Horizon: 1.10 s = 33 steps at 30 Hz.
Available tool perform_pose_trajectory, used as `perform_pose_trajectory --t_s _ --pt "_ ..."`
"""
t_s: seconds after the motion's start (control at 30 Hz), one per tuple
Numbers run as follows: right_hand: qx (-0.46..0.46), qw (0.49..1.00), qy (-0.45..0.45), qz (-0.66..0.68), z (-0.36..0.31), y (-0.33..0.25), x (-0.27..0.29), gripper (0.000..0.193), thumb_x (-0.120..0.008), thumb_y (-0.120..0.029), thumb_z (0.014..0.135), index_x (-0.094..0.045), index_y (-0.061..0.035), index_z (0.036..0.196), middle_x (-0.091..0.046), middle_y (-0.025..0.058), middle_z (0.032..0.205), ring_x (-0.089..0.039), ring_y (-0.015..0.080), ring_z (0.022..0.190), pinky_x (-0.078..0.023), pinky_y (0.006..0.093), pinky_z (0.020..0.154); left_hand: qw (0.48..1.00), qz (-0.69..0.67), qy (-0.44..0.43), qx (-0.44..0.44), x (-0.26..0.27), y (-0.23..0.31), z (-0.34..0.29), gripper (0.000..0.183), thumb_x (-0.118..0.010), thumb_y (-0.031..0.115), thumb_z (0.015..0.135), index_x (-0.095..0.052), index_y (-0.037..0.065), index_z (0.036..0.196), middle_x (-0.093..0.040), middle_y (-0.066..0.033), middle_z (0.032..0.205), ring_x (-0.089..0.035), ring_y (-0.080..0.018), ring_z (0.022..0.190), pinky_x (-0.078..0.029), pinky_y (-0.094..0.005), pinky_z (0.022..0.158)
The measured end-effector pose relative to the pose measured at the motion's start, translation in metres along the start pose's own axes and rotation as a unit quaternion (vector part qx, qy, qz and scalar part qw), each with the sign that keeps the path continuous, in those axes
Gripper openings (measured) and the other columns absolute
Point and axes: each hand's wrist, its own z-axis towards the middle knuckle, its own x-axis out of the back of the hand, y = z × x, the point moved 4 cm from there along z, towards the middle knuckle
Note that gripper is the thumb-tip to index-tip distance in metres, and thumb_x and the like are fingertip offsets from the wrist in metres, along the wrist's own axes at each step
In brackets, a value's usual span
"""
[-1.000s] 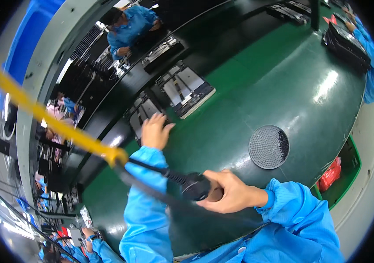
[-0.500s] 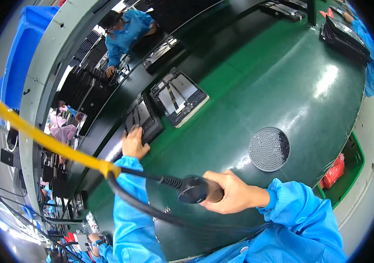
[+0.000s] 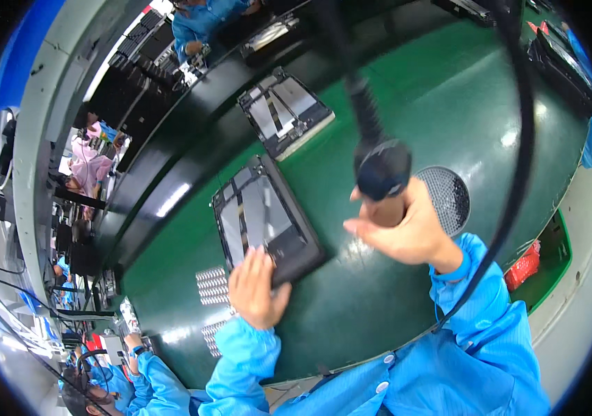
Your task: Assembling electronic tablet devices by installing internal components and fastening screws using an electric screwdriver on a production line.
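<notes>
My left hand (image 3: 260,290) lies with its fingers stretched out on the near end of an opened tablet (image 3: 296,239), whose battery panels and ribbon strips are exposed in a black frame. In my right hand (image 3: 417,232), the fingers curl round a black corded electric screwdriver (image 3: 383,170). It is upright beside the tablet, and its tip is hidden. Behind my right hand is a round grey dimpled dish (image 3: 448,197), with small dark pieces gathered at its right side. A second opened tablet (image 3: 285,114) lies farther off.
Rows of small silver parts (image 3: 211,286) lie left of my left hand. A black cable (image 3: 523,139) loops down at the right. A green crate (image 3: 552,263) with a red bag (image 3: 523,269) stands past the table edge. Dark devices (image 3: 563,76) are stacked at far right. Co-workers sit across and at left.
The nearer tablet has come toward me and turned, with my left hand on it. My right hand has moved up and right, bringing the screwdriver more upright. The yellow strap has left view.
</notes>
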Motion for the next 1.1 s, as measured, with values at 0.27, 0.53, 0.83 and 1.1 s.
perform_pose_trajectory --t_s 0.27,0.53,0.83,1.1 --pt "0.037 0.993 0.059 -0.094 0.012 0.007 0.005 0.025 -0.071 0.004 0.073 -0.054 -0.0042 0.089 -0.054 -0.0039 0.066 -0.05 0.0023 0.059 -0.04 0.0199 0.052 0.97 -0.227 -0.085 0.021 0.019 0.074 -0.083 0.061 -0.082 0.028 0.063 -0.057 0.0 0.111 -0.058 -0.0199 0.117 -0.053 -0.0353 0.117 -0.034 -0.0547 0.1" --pt "0.051 0.997 0.05 -0.031 0.006 0.034 -0.016 0.032 -0.068 0.007 0.074 -0.051 0.0024 0.101 -0.059 0.0043 0.062 -0.055 0.0084 0.05 -0.042 0.0231 0.047 0.855 -0.44 0.093 0.26 -0.025 0.014 -0.036 0.048 -0.05 0.01 0.09 -0.04 -0.007 0.134 -0.042 -0.0251 0.137 -0.036 -0.0324 0.132 -0.022 -0.0404 0.111" --pt "0.143 0.981 0.105 -0.084 0.004 -0.029 0.028 0.036 -0.072 0.006 0.074 -0.055 0.0033 0.106 -0.061 0.0025 0.064 -0.055 0.0071 0.049 -0.042 0.021 0.047 0.946 -0.311 -0.063 0.065 -0.008 0.058 -0.019 0.08 -0.079 0.037 0.068 -0.047 -0.004 0.129 -0.047 -0.0228 0.134 -0.04 -0.0387 0.129 -0.01 -0.0621 0.108" --pt "0.192 0.969 0.139 -0.07 0.002 -0.03 0.083 0.027 -0.071 0.006 0.074 -0.055 0.003 0.095 -0.06 0.0044 0.062 -0.055 0.0097 0.048 -0.043 0.0224 0.046 0.966 -0.198 -0.168 -0.017 -0.008 0.105 -0.033 0.064 -0.082 0.04 0.062 -0.063 0.0 0.109 -0.059 -0.0122 0.121 -0.051 -0.0296 0.122 -0.017 -0.0668 0.103"
